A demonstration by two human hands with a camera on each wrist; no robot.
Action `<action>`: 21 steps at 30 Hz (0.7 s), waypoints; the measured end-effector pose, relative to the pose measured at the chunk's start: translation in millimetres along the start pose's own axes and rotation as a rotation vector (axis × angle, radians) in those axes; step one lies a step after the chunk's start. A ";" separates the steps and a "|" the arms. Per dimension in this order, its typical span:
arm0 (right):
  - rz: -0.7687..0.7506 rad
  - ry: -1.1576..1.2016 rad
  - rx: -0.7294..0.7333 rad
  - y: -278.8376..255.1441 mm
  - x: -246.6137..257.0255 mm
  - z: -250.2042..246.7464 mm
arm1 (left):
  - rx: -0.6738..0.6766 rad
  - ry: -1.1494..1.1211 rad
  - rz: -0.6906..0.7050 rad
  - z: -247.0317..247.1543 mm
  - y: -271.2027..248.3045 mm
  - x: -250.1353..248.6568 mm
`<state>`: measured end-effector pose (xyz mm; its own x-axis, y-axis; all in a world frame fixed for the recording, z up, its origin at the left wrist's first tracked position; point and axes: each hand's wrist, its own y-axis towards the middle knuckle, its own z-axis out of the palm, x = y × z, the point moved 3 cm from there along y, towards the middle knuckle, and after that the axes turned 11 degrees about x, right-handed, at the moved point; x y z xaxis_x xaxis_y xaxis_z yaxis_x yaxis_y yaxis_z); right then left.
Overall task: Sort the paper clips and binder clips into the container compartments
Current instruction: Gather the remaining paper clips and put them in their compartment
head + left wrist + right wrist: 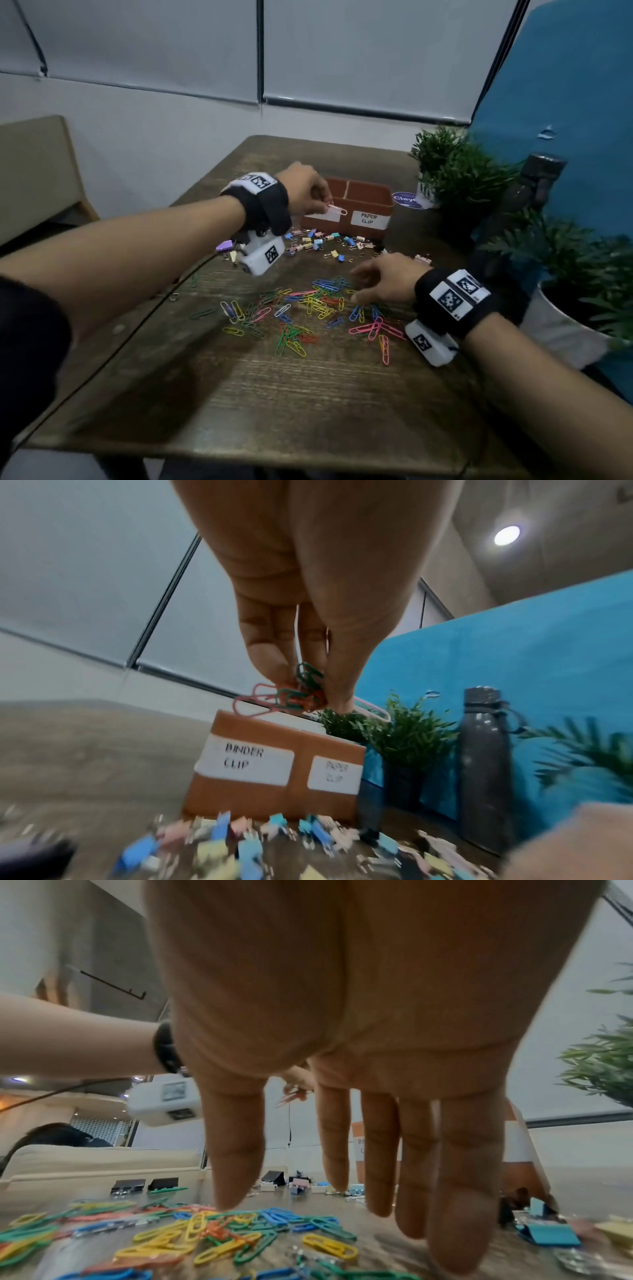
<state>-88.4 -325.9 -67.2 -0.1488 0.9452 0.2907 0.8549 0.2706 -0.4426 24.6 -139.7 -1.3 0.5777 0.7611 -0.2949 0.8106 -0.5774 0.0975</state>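
head view: left hand (305, 192) up over the front left corner of the brown container (371, 202), fingers pinching a little bunch of paper clips (337, 210), a pink one sticking out. right hand (383, 279) low over the pile of loose paper clips (308, 306) spread on the bench (308, 394), fingers relaxed and spread, gripping nothing. small binder clips (325, 241) scattered along the front wall of the container. label "paper clip" on the right compartment front. potted plants (459, 171) and a dark bottle (537, 185) off to the right.

left wrist view: fingers (267, 656) and thumb clamped round a tangle of pink, green and orange clips, hanging above the container's top edge, roughly over the compartment marked "binder clip" (245, 760); "paper clip" label on the right. blurry binder clips on the bench below. bottle and plants standing right of the container.

right wrist view: fingers (380, 1150) straight, pointing down, tips just above or touching the bench, can't tell which. yellow, blue, green and orange paper clips lying under and left of them. a few black and pastel binder clips further back, the container partly hidden behind the fingers.
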 end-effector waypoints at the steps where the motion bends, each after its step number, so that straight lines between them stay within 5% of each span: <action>1: -0.005 0.010 -0.003 -0.1 -0.4 -0.9 | -0.006 0.006 -0.019 -3.1 14.4 -2.5; 12: -0.027 0.007 -0.081 15.1 -11.6 -3.6 | -0.009 0.225 -0.251 4.5 155.7 -19.5; 21: -0.031 0.027 -0.082 22.0 -12.7 -4.6 | 0.103 0.210 -0.172 42.3 181.9 -28.5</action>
<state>-65.4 -332.8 -76.7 -0.1630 0.9310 0.3265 0.8880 0.2826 -0.3626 151.6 -278.9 -15.4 0.4485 0.8888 -0.0947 0.8905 -0.4534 -0.0373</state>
